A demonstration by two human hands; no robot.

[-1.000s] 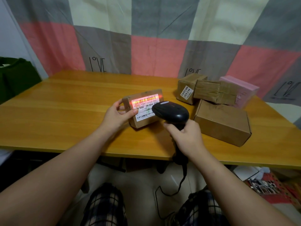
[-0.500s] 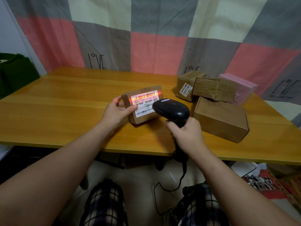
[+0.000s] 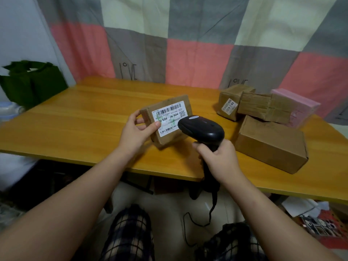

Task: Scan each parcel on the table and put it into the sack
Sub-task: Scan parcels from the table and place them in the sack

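My left hand [image 3: 136, 133] grips a small brown parcel [image 3: 169, 136] by its left end, tilted up with its white barcode label facing me. My right hand [image 3: 220, 161] grips the handle of a black barcode scanner [image 3: 202, 129], whose head points at the label from just right of it. No red light shows on the label. A dark green sack [image 3: 33, 82] stands off the table's far left end.
On the right of the wooden table [image 3: 79, 119] lie a large brown box [image 3: 271, 145], a small labelled box [image 3: 230, 103], a taped brown parcel [image 3: 263, 108] and a pink parcel [image 3: 299, 108]. The scanner cable hangs below the table edge. Clutter lies on the floor at right.
The red scan light that lay across the label has gone out. The parcel and scanner stay in nearly the same place.
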